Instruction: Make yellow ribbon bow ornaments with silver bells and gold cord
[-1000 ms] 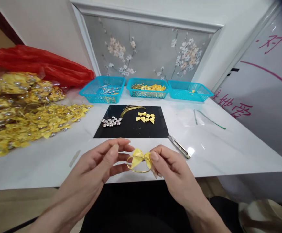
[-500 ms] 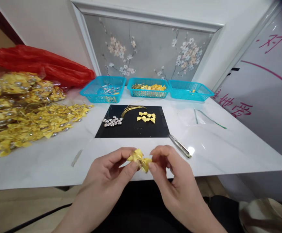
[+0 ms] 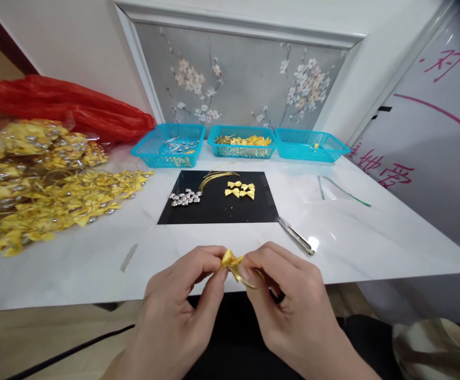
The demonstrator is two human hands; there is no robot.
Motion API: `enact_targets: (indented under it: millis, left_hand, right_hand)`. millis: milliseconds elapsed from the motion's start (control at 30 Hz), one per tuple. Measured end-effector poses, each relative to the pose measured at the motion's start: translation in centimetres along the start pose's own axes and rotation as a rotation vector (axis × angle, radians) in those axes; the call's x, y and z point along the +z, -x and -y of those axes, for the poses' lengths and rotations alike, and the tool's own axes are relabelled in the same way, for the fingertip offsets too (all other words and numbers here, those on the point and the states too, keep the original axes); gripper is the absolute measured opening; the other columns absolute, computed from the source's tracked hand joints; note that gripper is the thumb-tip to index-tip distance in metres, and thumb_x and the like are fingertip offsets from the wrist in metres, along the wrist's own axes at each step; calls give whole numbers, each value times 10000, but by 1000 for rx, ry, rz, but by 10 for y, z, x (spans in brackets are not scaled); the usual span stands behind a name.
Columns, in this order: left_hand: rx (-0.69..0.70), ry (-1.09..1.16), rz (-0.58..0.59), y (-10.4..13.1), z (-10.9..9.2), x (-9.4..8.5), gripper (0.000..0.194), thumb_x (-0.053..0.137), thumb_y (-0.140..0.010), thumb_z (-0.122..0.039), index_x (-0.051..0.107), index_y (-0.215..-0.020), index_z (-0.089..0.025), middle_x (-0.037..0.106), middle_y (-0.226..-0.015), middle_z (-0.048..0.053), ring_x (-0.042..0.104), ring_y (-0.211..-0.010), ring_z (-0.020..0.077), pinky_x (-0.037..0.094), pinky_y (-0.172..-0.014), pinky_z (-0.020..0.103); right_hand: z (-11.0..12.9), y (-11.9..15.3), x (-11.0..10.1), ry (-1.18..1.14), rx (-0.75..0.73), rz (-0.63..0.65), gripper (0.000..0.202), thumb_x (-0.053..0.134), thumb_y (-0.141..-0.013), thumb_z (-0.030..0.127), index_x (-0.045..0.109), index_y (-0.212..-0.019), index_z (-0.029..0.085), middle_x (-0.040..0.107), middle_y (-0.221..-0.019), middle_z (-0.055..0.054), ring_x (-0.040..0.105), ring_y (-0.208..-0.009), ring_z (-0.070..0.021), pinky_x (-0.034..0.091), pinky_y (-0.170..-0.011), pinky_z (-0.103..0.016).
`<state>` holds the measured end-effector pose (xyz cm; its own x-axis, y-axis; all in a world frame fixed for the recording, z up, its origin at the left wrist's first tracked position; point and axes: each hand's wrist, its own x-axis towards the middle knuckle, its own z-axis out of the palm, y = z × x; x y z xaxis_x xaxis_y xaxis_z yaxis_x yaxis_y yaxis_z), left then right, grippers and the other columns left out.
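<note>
Between my two hands, just off the table's front edge, is a yellow ribbon bow [image 3: 228, 258] with a thin gold cord [image 3: 249, 285] looping from it. My left hand [image 3: 186, 295] pinches the bow's left side between thumb and forefinger. The thumb and forefinger of my right hand [image 3: 287, 290] press together on its right side, by the cord, and partly cover it. Beyond them lies a black mat [image 3: 214, 214] carrying silver beads [image 3: 186, 198], several gold cords [image 3: 218, 176] and several yellow bows [image 3: 240, 190].
Thread snips [image 3: 296, 236] lie right of the mat. Blue baskets [image 3: 170, 158] line the back. Bagged and loose yellow bow strings [image 3: 67, 200] fill the left, before a red bag [image 3: 64, 105]. A clear zip bag [image 3: 333, 192] lies on the right.
My right hand has moved in closer and now pinches the bow's right side. A loop of gold cord shows below it. The bow has turned in my fingers.
</note>
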<state>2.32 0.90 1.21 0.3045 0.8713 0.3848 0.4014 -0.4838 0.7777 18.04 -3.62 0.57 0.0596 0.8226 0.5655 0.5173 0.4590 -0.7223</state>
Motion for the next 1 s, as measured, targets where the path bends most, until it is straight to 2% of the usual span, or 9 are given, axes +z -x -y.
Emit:
enact_targets:
  millis: [100,167,333,400,533,600,700,833,1000]
  left_hand:
    - [3,55,68,0,0,-4,198,607,-894,-158,691,-757,-273,792,-870,-10,748,-739,165,567,-658,217]
    - [-42,114,83,-1,1,-7,183,630,-890,-174,705,-762,-280,785,-858,-16,743,-746,168,562,-630,204]
    - [-146,235,39,-2,5,-10,125,711,-879,-244,749,-776,-304,768,-810,-24,719,-740,163,584,-687,189]
    - [-159,269,47,-1,6,-9,115,729,-876,-253,755,-777,-304,768,-829,-21,718,-750,161,590,-699,183]
    - [-204,346,68,1,9,-12,84,755,-871,-262,761,-804,-312,776,-916,-19,741,-856,166,608,-765,173]
    - [-252,404,105,2,11,-15,36,764,-872,-293,783,-889,-320,790,-983,-1,755,-925,191,623,-806,197]
    - [-325,444,111,4,10,-20,182,782,-848,-362,801,-1019,-302,799,-1072,55,759,-1001,265,651,-823,268]
    - [-237,282,89,2,4,-21,165,787,-820,-310,811,-982,-305,794,-1081,43,762,-932,243,647,-809,259]
    - [-133,226,73,-5,2,-12,147,711,-849,-197,793,-804,-309,791,-825,-33,722,-741,156,585,-648,171]
  right_hand:
    - [0,0,-1,53,-21,-60,206,514,-940,59,590,-792,182,517,-668,22,446,-551,-94,341,-496,-227]
    - [-1,-1,-2,46,6,-29,209,516,-947,65,584,-793,189,526,-673,27,447,-551,-94,353,-503,-228]
    - [-4,0,-7,-130,239,149,66,629,-940,168,633,-982,218,630,-830,20,561,-651,-105,463,-560,-214]
    - [-3,0,-7,-220,319,161,162,681,-919,220,631,-1072,233,663,-925,10,612,-717,-114,516,-600,-212]
    - [-1,0,-1,-357,376,134,6,616,-967,244,618,-973,242,667,-875,26,631,-701,-108,535,-611,-218]
    - [-1,-1,1,-376,372,121,38,594,-972,215,613,-951,240,667,-854,32,614,-650,-95,523,-592,-217]
    - [-1,-1,2,-352,351,126,77,598,-945,163,617,-948,238,674,-839,32,610,-635,-96,510,-575,-214]
    - [0,-3,1,-289,281,100,99,578,-934,137,622,-936,226,682,-850,10,655,-745,-131,541,-641,-235]
    - [1,-2,8,-243,258,65,80,566,-937,148,599,-929,221,656,-825,10,643,-712,-128,540,-595,-220]
